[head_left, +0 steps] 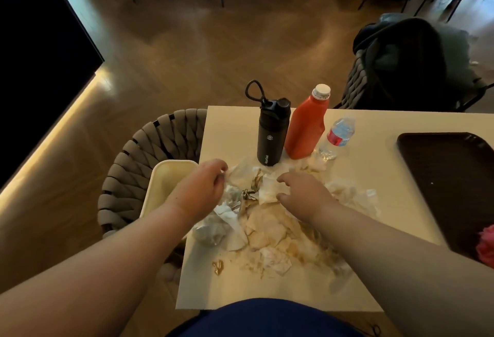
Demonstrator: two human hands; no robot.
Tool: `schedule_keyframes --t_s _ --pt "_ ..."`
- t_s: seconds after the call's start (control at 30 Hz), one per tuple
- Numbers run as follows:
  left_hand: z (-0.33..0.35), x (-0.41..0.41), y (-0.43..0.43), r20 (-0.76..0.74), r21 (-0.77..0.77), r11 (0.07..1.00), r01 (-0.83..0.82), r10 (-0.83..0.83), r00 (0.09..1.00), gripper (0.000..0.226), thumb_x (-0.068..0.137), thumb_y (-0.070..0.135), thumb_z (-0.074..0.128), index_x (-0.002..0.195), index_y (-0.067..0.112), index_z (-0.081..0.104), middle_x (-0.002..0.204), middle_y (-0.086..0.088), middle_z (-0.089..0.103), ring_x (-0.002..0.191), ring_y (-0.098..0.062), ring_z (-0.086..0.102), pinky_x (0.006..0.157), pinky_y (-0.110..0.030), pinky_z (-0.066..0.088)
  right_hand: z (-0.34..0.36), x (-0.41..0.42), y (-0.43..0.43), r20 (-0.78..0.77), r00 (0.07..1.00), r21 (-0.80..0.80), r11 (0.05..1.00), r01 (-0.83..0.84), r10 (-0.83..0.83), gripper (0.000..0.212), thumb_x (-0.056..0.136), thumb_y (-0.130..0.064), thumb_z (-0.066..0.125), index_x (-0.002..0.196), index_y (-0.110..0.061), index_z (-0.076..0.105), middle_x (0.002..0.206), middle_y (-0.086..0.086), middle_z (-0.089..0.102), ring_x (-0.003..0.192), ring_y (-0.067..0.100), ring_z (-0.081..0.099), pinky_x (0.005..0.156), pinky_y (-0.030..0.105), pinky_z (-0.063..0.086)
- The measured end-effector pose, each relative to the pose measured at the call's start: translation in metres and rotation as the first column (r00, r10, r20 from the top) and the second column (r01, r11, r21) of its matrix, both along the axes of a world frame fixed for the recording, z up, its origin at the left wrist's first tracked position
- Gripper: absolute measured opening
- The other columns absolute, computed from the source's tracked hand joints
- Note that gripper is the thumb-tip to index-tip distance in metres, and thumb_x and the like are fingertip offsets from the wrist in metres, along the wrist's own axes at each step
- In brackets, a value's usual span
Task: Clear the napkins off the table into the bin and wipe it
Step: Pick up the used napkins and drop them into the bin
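Napkins [264, 227] lie in a stained, sodden heap mid-table [374, 176]. The left hand [203, 187] pinches one at the heap's left; the right hand [302, 189] rests spread on top. Wet paper may tear or drip over the left edge, short of the bin [165, 176] just beside it. A wide sweep could topple the bottles [307, 128] close behind. There is bare room rightward, before the tray [449, 176].
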State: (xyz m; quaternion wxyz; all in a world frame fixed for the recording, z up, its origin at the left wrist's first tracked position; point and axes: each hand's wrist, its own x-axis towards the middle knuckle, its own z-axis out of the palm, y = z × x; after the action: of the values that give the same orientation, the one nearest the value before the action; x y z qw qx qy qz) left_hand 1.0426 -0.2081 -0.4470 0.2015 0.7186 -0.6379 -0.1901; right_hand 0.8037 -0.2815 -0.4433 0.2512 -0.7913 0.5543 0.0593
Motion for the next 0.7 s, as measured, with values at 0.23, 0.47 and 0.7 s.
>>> schedule_keyframes --t_s 0.23,0.47,0.7 --pt "0.007 0.033 0.012 0.002 -0.021 0.998 -0.065 0.065 0.998 0.024 0.104 0.018 0.054 0.122 0.017 0.07 0.107 0.005 0.06 0.091 -0.012 0.061 0.088 -0.036 0.058 -0.008 0.009 -0.011 -0.103 0.995 -0.027 1.0 0.008 -0.011 0.042 0.097 -0.032 0.059 0.138 -0.022 0.058 0.137 0.005 0.058 0.124 0.028 0.057 0.099 0.041 0.052" --pt "0.0 0.063 0.032 -0.117 0.045 0.944 -0.328 0.331 0.937 0.016 0.102 0.015 0.058 0.102 0.023 0.072 0.079 0.006 0.066 0.069 -0.012 0.062 0.059 -0.022 0.044 -0.021 0.018 -0.017 -0.173 0.985 -0.02 1.0 -0.008 0.005 0.026 0.095 -0.027 0.055 0.117 -0.021 0.068 0.117 0.005 0.066 0.105 0.029 0.063 0.088 0.042 0.056" --pt "-0.026 0.101 0.046 -0.109 0.173 0.802 -0.571 0.592 0.799 0.015 0.098 0.018 0.064 0.109 0.018 0.075 0.088 0.003 0.07 0.077 -0.018 0.065 0.057 -0.032 0.053 -0.026 0.024 -0.016 -0.079 0.996 -0.06 0.998 0.03 -0.035 0.014 0.092 -0.021 0.053 0.089 -0.024 0.066 0.092 0.0 0.064 0.086 0.025 0.062 0.071 0.035 0.051"
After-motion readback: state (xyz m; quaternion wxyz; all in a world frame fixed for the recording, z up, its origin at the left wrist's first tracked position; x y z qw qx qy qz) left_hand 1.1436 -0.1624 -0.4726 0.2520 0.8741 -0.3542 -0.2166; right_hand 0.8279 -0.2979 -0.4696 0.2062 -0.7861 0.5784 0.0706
